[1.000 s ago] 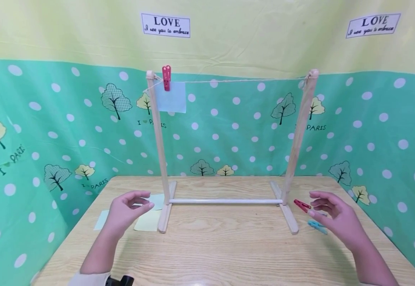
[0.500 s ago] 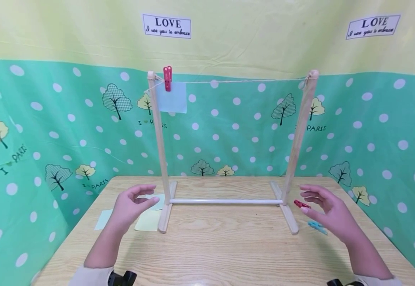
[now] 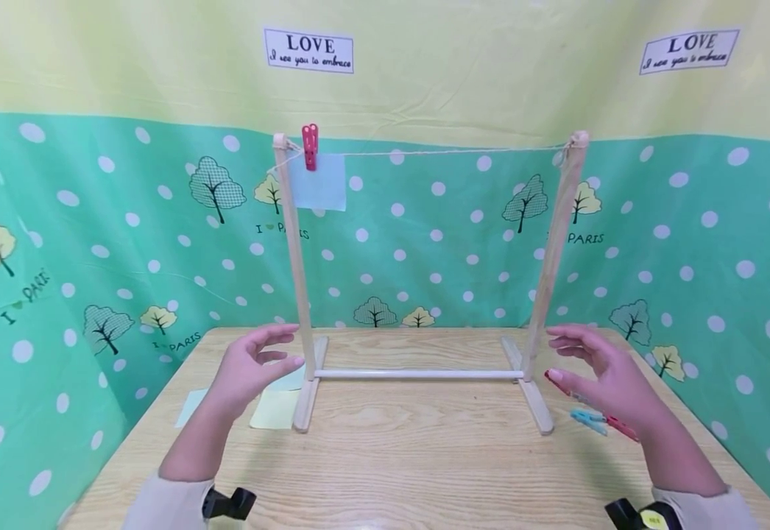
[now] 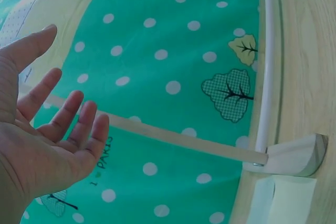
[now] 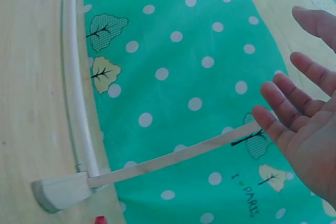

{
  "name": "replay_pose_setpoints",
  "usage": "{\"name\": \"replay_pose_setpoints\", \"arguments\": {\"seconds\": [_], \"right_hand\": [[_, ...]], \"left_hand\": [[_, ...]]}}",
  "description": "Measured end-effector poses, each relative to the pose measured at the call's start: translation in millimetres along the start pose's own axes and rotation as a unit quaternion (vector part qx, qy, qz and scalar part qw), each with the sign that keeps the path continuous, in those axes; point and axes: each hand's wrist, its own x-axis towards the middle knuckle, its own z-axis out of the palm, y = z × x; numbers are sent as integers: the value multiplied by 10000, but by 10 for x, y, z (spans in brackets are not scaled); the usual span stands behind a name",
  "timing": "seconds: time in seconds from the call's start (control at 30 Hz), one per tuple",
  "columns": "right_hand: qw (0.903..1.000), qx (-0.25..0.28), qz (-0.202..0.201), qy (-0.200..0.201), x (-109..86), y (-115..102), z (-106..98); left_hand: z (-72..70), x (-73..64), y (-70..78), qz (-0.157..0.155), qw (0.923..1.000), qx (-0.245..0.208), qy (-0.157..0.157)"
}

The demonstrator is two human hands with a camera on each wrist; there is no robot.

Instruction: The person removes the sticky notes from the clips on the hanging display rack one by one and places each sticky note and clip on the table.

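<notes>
My left hand (image 3: 249, 375) hovers beside the left post of a wooden frame, fingers loosely bent with nothing in them. Below it lie a pale yellow paper (image 3: 274, 409) and pale blue papers (image 3: 191, 406). My right hand (image 3: 613, 372), also holding nothing, hangs by the right post, over red clothespins (image 3: 622, 428) and a blue clothespin (image 3: 587, 420) that it partly hides. Along the frame's top runs a string (image 3: 438, 152). A red clothespin (image 3: 310, 147) pins a light blue paper (image 3: 322, 184) to it near the left post. Both wrist views show the fingers spread apart.
The wooden frame has a left post (image 3: 297, 272), a right post (image 3: 555, 258) and a white bar (image 3: 418, 374) low between its feet. It stands on a wood-grain table (image 3: 418, 456). A green dotted curtain (image 3: 418, 243) hangs close behind.
Both hands have risen and moved a little inward toward the posts. A red clothespin near the blue one has come into sight beneath my right hand. The pinned paper stays put.
</notes>
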Motion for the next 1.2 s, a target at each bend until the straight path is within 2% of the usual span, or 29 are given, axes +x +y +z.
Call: {"name": "replay_pose_setpoints", "arguments": {"seconds": [0.13, 0.53, 0.73, 0.93, 1.2], "right_hand": [[9995, -91, -314, 23, 95, -68, -22], [9989, -161, -432, -104, 269, -265, -12], [9985, -49, -515, -200, 440, -339, 22], [9976, 44, -646, -261, 613, -400, 48], [9953, 122, -888, -367, 831, -473, 61]], "left_hand": [[14, 65, 69, 150, 9999, -60, -43], [45, 220, 222, 354, 9985, -389, -130], [26, 307, 293, 565, 9979, -319, -80], [29, 389, 353, 448, 9988, -202, 12], [37, 481, 449, 532, 9976, -431, 128]]}}
